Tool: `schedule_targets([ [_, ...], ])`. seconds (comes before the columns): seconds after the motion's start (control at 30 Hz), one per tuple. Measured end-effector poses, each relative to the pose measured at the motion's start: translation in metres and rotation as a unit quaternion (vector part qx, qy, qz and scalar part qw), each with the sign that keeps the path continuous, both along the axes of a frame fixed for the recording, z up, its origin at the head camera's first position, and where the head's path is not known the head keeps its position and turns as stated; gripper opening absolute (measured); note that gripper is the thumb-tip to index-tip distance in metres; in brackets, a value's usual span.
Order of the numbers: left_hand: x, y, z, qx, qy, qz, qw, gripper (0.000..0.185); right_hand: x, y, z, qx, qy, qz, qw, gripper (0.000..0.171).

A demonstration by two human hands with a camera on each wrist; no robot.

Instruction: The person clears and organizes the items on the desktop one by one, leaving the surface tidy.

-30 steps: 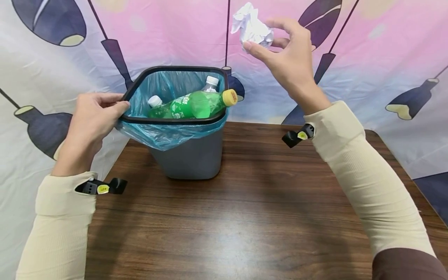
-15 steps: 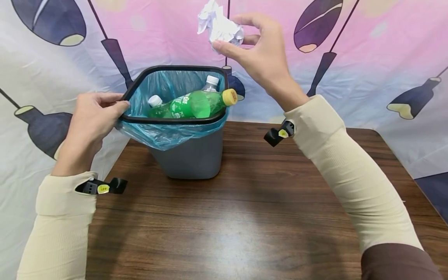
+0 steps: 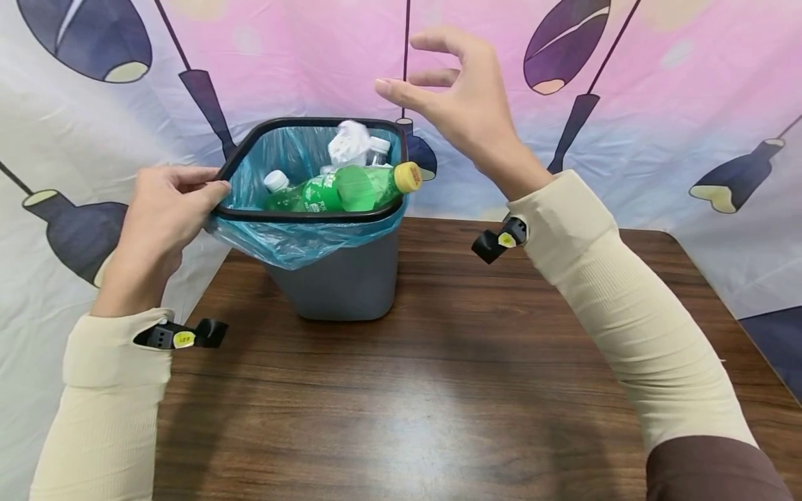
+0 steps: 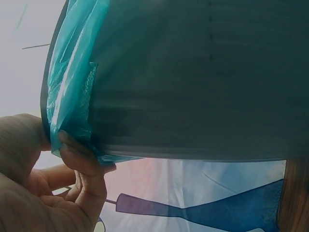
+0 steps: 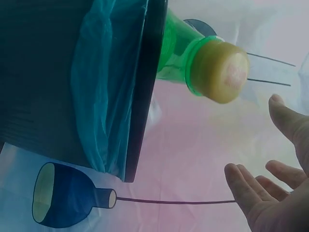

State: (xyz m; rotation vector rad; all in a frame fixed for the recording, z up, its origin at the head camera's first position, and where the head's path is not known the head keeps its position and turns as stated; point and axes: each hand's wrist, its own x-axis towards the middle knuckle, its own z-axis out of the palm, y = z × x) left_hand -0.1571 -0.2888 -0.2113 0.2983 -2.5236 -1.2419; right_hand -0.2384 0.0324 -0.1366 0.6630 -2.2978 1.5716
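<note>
A grey trash bin (image 3: pixel 341 278) with a black rim and a blue plastic liner (image 3: pixel 301 243) stands toward the back left of the table. My left hand (image 3: pixel 166 216) pinches the rim and liner at the left side; in the left wrist view its fingers (image 4: pixel 79 159) curl against the liner. My right hand (image 3: pixel 466 104) is above and right of the bin, thumb and fingers spread apart, holding nothing. Below it, a crumpled paper ball (image 3: pixel 349 142) is in the bin's mouth, blurred. A green bottle (image 3: pixel 357 188) lies across the bin, its yellow cap (image 5: pixel 219 71) sticking out past the rim.
Two white-capped bottles also show in the bin: one white cap (image 3: pixel 276 181) at left, one clear bottle (image 3: pixel 379 149) at the back right. A dark wooden table (image 3: pixel 438 376) lies beneath. A patterned cloth (image 3: pixel 301 56) hangs behind.
My right hand moved left over the bin with the paper ball, then let it go; the ball dropped into the bin's mouth. My left hand has stayed on the rim.
</note>
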Motion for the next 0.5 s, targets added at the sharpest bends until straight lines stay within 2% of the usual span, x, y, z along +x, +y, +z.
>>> schedule_targets([
  [0.23,-0.001,-0.001,-0.001,0.001,0.0,-0.002,1.0,0.051,-0.004,0.008,-0.005,0.013,0.012,-0.015,1.0,0.068],
  [0.5,0.001,-0.004,-0.003,-0.023,0.014,0.0,0.9996,0.051,-0.004,0.025,-0.006,0.016,0.029,-0.024,0.999,0.059],
])
